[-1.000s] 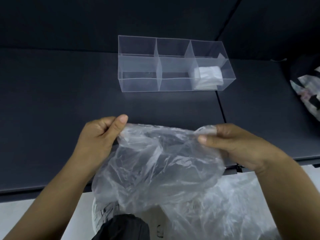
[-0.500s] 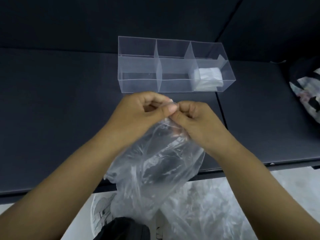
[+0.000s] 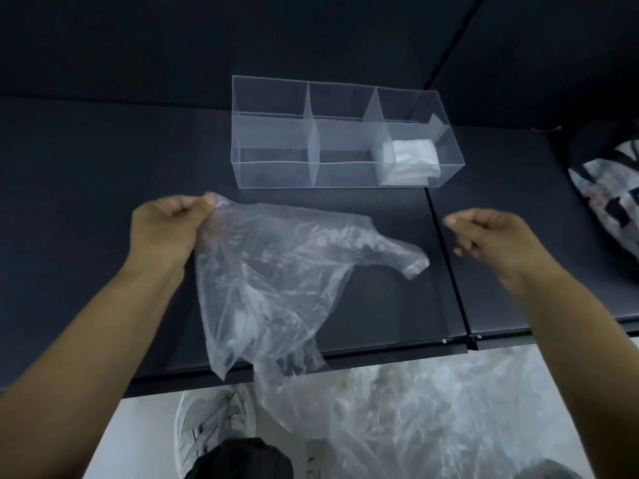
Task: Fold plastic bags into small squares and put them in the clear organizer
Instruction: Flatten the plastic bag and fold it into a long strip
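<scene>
Dark, matte tabletop (image 3: 103, 236) fills most of the view, with a seam running front to back between two panels. Toward its far side stands the clear organizer (image 3: 273, 174), six compartments in two rows of three. One folded bag (image 3: 413, 157) sits in the near right compartment, and the other five look bare.

The plastic bag (image 3: 276, 271) in hand is thin, clear and badly crumpled. The left hand (image 3: 166, 229) pinches one upper corner and holds it above the tabletop, so the film drapes down and its lower end hangs past the near edge. A twisted handle loop (image 3: 413, 266) sticks out to the right, gripped by nothing. The right hand (image 3: 498, 236) is well apart from the left, its fingers curled with nothing visible between them, and it is near that loop but not touching it.

By the look of it, this bag weighs almost nothing and has no stiffness. It will likely billow, trap air and slide on itself, so creases may spring back unless pressed flat. The free loop or the opposite top corner seems the sensible place for the right hand to take hold, pulling the film taut before laying it down.

More clear bags (image 3: 432, 416) lie heaped below the tabletop's edge, beside a grey shoe (image 3: 211, 420). A patterned black-and-white item (image 3: 608, 195) sits at the far right.
</scene>
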Available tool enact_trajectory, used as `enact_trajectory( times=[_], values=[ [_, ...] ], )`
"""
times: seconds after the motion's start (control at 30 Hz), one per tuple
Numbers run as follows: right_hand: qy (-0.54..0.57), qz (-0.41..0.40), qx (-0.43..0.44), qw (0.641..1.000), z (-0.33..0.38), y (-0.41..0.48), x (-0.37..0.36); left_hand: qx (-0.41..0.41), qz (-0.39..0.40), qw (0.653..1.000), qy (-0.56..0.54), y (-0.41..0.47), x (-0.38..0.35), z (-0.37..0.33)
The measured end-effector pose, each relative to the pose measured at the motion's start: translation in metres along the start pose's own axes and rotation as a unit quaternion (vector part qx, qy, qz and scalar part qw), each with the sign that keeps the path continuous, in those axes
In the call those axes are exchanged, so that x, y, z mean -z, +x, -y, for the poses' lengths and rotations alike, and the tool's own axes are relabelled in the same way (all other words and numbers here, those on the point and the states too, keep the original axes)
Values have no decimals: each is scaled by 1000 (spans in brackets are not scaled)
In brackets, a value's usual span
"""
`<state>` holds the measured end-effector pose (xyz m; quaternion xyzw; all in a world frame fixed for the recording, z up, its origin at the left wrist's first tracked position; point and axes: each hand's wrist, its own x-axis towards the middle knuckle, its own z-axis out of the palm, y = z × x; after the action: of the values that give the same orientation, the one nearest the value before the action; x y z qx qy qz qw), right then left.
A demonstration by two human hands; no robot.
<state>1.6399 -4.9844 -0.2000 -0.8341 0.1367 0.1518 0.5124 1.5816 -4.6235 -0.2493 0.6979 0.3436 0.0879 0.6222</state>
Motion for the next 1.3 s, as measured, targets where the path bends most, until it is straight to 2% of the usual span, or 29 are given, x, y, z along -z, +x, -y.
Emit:
enact_trajectory(
  times=[0.03,0.1,0.17,0.23,0.3,0.37,0.43,0.5,0.6,0.7,0.8,0.87,0.93,1.03,1.1,1.17,1.23,1.3],
  values=[
    [23,-12,5,1000,-2,0,-1,11,4,1000,2,0,0,4],
    [43,32,14,998,-4,-5,-9,24,11,1000,8,0,-1,12],
    [-24,116,20,993,-5,-11,-21,23,8,1000,7,0,-1,17],
    [-130,161,9,978,-10,-15,-32,17,2,1000,4,0,0,20],
    [-212,119,4,970,-19,-16,-41,13,0,1000,3,0,0,20],
    [-215,30,20,976,-29,-16,-46,10,-2,1000,2,0,0,21],
    [-137,-16,20,990,-34,-14,-46,13,-5,1000,2,0,0,22],
    [5,-25,-13,1000,-28,-10,-39,17,-2,1000,4,1,-1,22],
    [140,-41,-45,988,-17,0,-28,16,10,1000,15,3,-8,17],
    [154,-134,-19,979,-11,14,-25,6,28,1000,-4,5,-19,5],
    [92,-174,21,980,-6,10,-25,15,100,995,-19,4,-21,-6],
    [42,-142,44,988,-4,-13,-29,36,139,989,-25,-6,-13,-5],
    [11,-75,74,994,-9,-50,-35,76,159,983,-49,-30,0,0],
    [-24,91,90,992,-26,-110,-46,129,175,974,-58,-73,15,16],
    [-100,188,68,975,-39,-139,-54,154,201,967,-41,-98,21,24],
    [-177,195,72,962,-53,-153,-61,173,245,954,-22,-117,22,27],
    [-230,133,100,959,-63,-158,-67,205,291,934,-12,-131,16,31],
    [-233,66,105,964,-66,-157,-75,237,332,913,-2,-143,5,33]
  ],
)
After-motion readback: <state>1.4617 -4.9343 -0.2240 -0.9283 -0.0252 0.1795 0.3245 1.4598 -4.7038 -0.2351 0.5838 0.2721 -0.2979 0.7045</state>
